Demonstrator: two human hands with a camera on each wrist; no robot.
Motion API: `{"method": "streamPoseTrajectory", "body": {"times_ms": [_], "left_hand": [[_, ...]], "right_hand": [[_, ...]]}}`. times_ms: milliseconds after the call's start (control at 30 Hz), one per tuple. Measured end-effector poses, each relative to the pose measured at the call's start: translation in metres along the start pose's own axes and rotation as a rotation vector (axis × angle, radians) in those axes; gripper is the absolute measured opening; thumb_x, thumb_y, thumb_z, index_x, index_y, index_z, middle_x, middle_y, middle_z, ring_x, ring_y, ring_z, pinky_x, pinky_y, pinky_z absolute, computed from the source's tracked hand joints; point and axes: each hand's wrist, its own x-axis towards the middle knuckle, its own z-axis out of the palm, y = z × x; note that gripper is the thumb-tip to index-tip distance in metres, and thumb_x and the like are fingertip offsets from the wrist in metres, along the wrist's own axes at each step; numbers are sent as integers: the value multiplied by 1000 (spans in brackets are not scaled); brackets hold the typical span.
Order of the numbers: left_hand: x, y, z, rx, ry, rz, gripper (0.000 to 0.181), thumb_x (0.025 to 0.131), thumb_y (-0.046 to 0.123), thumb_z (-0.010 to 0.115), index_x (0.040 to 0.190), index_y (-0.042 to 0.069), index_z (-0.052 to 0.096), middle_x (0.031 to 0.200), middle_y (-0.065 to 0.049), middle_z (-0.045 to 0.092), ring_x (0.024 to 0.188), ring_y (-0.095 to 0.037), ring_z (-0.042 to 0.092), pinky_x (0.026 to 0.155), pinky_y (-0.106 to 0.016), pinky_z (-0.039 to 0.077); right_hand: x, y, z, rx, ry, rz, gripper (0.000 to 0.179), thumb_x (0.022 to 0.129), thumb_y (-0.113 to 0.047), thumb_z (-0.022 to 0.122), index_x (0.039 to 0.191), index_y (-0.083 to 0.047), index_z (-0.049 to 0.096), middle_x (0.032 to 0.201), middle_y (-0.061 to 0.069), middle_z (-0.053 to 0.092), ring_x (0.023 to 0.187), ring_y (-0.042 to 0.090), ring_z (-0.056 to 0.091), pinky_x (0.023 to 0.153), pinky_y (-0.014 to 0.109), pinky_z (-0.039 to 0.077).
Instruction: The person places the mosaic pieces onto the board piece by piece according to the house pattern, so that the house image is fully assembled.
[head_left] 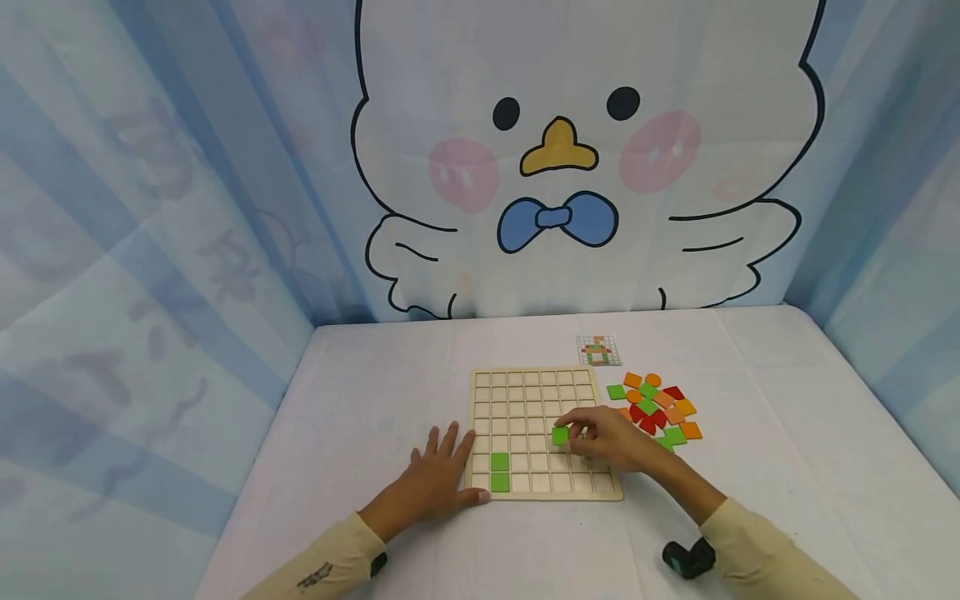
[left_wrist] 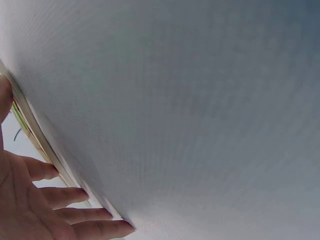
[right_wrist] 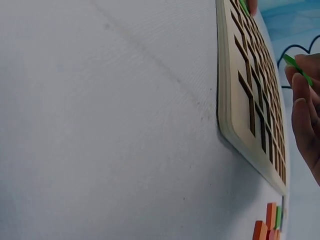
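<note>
The left sleeve (head_left: 337, 550) is beige with a dark, patchy print (head_left: 315, 575). The right sleeve (head_left: 761, 546) is beige too. Black gear (head_left: 682, 561) shows beside each, rounded at the right one.

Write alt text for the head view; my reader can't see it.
A person's right grip pinches a green tile over a gridded board; the left grip touches the board's left edge. Two green tiles fill cells at lower left; loose pieces lie right, a card behind.
</note>
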Motion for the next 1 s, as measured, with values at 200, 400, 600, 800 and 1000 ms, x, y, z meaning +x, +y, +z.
{"method": "streamPoseTrajectory", "body": {"times_ms": [200,400,600,800,1000], "left_hand": [[-1,0,-1,-4,6,4,98,84,73,53,155,11,26,160,-24,22,143,-54,22,101,-71,34],[-2,1,-2,-12,5,0,98,83,72,54,155,11,27,159,-24,22,143,-54,22,101,-71,34],[-2,2,-2,-16,0,-11,98,83,73,54,155,12,26,160,-23,21,143,-54,21,101,-71,33],[0,2,-1,-10,-6,-16,98,83,73,53,155,12,26,160,-23,21,143,-53,21,102,-71,33],[-2,2,-1,-3,-3,-7,99,83,74,53,155,12,27,160,-23,22,143,-53,22,101,-70,34]], "right_hand": [[7,-4,1,19,-6,-53,26,88,-12,72,114,-11,68,88,0,64,63,8,52,57,21,45],[14,-6,7,71,-31,-86,26,88,-13,72,114,-8,67,85,1,65,63,9,56,60,23,50],[21,-10,15,80,-17,-94,26,87,-14,74,111,-9,68,82,-1,65,65,9,55,61,22,48],[26,-14,22,65,6,-71,24,86,-13,74,109,-9,70,81,-2,64,66,9,54,60,20,46],[31,-18,28,77,-9,-63,25,85,-12,74,110,-7,69,80,0,64,66,9,55,60,21,47]]}}
